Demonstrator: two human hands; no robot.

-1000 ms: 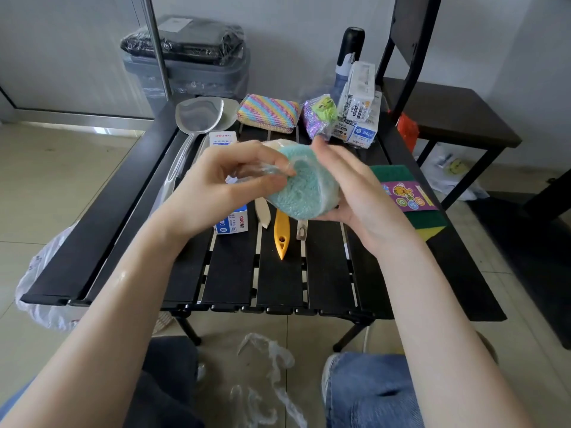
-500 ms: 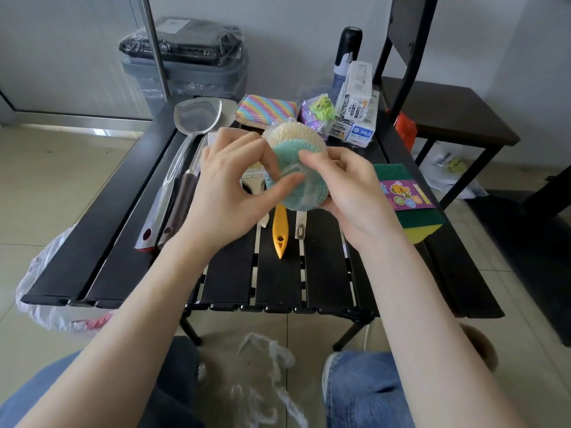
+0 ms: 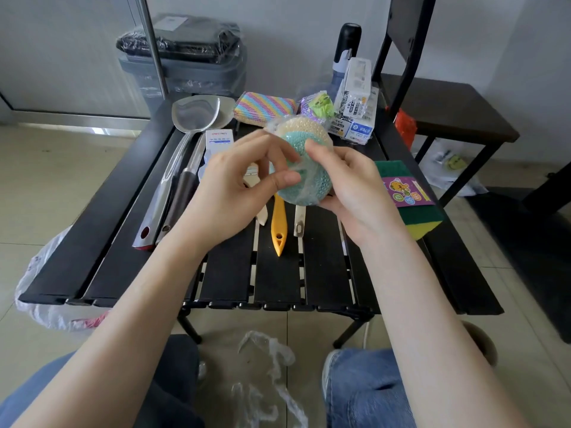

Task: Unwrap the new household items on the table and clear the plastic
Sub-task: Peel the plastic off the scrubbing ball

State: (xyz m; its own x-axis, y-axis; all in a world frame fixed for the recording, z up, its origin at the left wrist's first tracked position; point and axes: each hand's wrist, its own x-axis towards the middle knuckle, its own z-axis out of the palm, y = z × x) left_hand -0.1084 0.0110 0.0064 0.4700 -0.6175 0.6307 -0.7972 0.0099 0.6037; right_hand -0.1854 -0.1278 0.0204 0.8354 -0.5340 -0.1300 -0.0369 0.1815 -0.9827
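A round teal and cream scrubber pack (image 3: pixel 304 177) in clear plastic wrap is held up over the middle of the black slatted table (image 3: pixel 324 273). My right hand (image 3: pixel 352 193) grips it from the right and below, index finger on its front. My left hand (image 3: pixel 234 186) pinches the clear wrap at the pack's left side between thumb and fingers. Torn clear plastic (image 3: pixel 265 362) lies on the floor between my knees.
On the table lie steel spatulas (image 3: pixel 173 180), a white box (image 3: pixel 217 140), a yellow tool (image 3: pixel 279 227), a green-yellow sponge pack (image 3: pixel 411 199), a rainbow cloth (image 3: pixel 265 106), and boxed items (image 3: pixel 355 103). A grey bin (image 3: pixel 185 63) stands behind, a dark chair (image 3: pixel 432 97) at right, a white bag (image 3: pixel 46 291) at left.
The pack has been turned, so its cream half now shows on top. My left hand shifted from covering its front to pinching the wrap at its left side.
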